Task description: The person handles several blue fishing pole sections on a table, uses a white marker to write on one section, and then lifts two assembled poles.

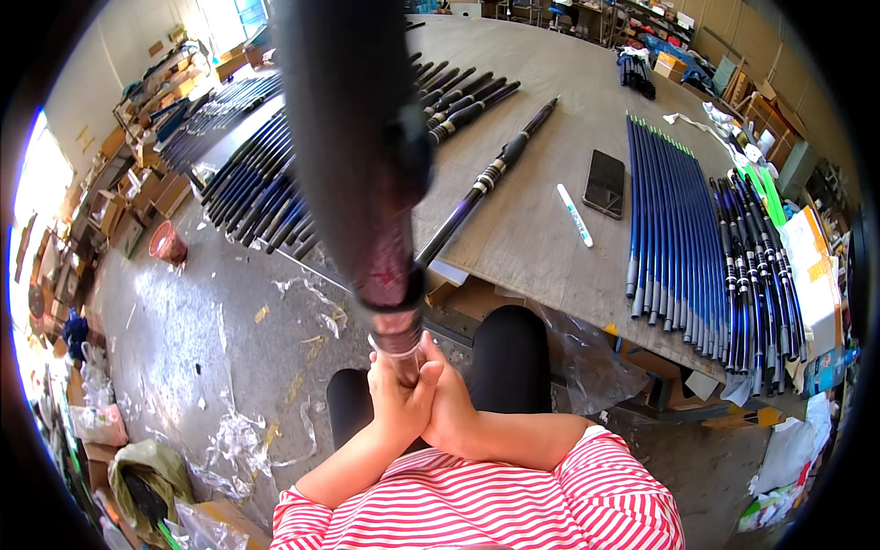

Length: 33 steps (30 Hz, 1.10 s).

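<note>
A fishing rod with a dark handle rises steeply in front of me, close to the camera and blurred. Its narrower lower section is dark reddish, with a clear, shiny part at the bottom. Around that lower end, my left hand and my right hand are closed together, palms inward, over my lap. The very end of the rod is hidden in them. Just beyond, another fishing rod lies at a slant on the table, its blue section towards me.
Left of the raised rod lie rows of dark rods. On the right are blue rod sections and finished-looking rods. A phone and a white marker rest mid-table. Plastic scraps and a reddish bucket are on the floor.
</note>
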### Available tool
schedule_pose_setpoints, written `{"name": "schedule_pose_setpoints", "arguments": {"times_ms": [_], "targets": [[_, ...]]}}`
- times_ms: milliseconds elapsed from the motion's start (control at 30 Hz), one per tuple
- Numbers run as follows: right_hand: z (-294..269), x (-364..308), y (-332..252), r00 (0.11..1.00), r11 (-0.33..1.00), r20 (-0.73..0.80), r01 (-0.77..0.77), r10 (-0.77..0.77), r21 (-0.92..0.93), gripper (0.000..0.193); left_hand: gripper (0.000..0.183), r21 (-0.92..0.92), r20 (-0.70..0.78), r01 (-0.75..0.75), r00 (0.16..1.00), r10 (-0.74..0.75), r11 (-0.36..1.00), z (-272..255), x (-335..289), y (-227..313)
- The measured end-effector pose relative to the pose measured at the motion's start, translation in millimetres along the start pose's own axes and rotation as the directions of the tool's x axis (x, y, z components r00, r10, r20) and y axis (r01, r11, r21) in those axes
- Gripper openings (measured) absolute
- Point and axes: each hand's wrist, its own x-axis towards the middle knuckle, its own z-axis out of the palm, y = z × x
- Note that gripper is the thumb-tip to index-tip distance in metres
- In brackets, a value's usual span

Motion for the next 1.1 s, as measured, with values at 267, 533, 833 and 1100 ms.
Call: {"name": "schedule_pose_setpoints", "arguments": {"times_ms": [267,533,833,1100], "targets": [[13.2,-7.4,-21.5,0.997,0.993,-0.029,0.067,-0.071,-0.096,0.039,0.026,0.201,0.083,-0.123,0.991,0.108,0.972,5.6,11.1,4.2],[-6.4,5.2,-120.6,0.764,-0.059,0.418,0.449,-0.492,-0.891,0.028,0.023,0.305,0.135,-0.003,0.990,-0.040,0.952,-0.2,51.4,8.4],[-6.2,2.3,-183.6,0.615,-0.491,0.399,0.022,-0.680,-0.871,0.025,0.023,0.678,0.146,-0.371,0.914,0.378,0.635,27.2,107.3,-3.2],[-11.7,4.9,-180.5,0.588,-0.558,0.464,0.026,-0.662,-0.830,0.021,0.024,0.737,0.209,-0.412,0.893,0.400,0.535,57.3,108.6,-23.6]]}}
